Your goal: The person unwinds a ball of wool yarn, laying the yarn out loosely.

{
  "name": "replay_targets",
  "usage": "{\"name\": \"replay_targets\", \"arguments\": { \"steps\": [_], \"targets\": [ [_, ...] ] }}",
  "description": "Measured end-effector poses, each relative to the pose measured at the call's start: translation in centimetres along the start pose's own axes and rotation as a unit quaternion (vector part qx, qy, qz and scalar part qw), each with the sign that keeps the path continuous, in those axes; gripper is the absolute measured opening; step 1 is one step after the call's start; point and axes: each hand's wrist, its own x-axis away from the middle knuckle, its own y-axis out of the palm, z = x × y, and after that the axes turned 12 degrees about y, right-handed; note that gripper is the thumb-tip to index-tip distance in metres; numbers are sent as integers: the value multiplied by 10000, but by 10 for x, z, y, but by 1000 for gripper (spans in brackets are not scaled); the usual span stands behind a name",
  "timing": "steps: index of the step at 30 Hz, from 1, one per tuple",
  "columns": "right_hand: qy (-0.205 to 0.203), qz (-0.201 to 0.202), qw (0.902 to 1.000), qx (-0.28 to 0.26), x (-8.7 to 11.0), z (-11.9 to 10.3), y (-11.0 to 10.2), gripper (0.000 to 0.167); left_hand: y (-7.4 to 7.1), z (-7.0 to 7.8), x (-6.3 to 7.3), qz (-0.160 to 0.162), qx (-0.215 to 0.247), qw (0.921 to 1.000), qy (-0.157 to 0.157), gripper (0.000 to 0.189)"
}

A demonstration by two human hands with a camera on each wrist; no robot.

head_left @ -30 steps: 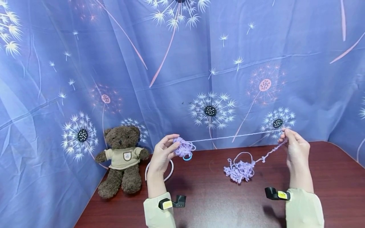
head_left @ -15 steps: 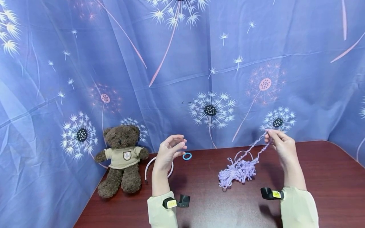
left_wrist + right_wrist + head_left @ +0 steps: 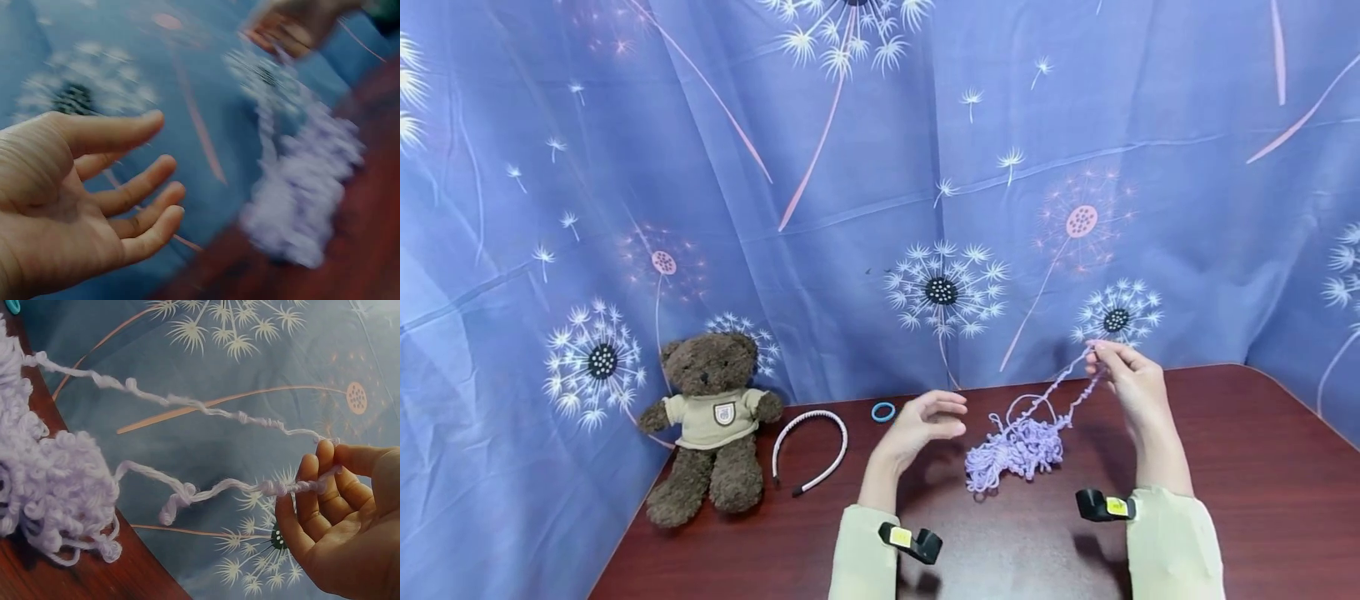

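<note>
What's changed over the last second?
The left grip let go of its bundle of purple yarn, now in the pile, and moved right toward it. The right grip moved slightly left, still pinching yarn. The bear, headband and blue ring stayed put.

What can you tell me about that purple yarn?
The yarn is pale purple and looks soft and fluffy. Most of it forms a loose, loopy clump; two twisted, knotty strands slant up to the right hand, which holds them. The left hand is beside it, not touching. Whether the clump rests on the table or hangs over it is unclear.
</note>
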Motion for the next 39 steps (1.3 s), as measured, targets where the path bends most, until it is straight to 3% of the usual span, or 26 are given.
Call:
{"name": "replay_targets", "arguments": {
  "steps": [5, 9, 14, 19, 24, 30, 35, 39],
  "targets": [
    [1, -13, 10000, -58, 1, 0, -1, 18, 17, -24, -2, -445, -329, 9976, -427, 50],
    [54, 8, 10000, -68, 2, -2, -3, 16, 27, -33, -2, -657, -762, 9926, -679, 52],
    [60, 36, 9999, -101, 2, -3, -5, 16, 34, -34, -2, -585, -1130, 9894, -695, 49],
    [58, 65, 9998, -162, 2, -3, -6, 18, 35, -33, -1, -426, -1155, 9892, -795, 39],
    [22, 181, 9991, -372, 2, -4, -9, 19, 26, -25, 0, -194, -973, 9922, -757, 35],
    [-31, 319, 9958, -862, 2, -4, -12, 18, 3, -12, 2, 180, -445, 9958, -774, 37],
    [-23, 521, 9915, -1190, 3, -7, -15, 17, -22, 4, 7, 674, 138, 9976, -70, 44],
    [23, 782, 9874, -1374, 4, -7, -19, 19, -38, 18, 14, 1078, 560, 9916, 447, 47]
  ]
}}
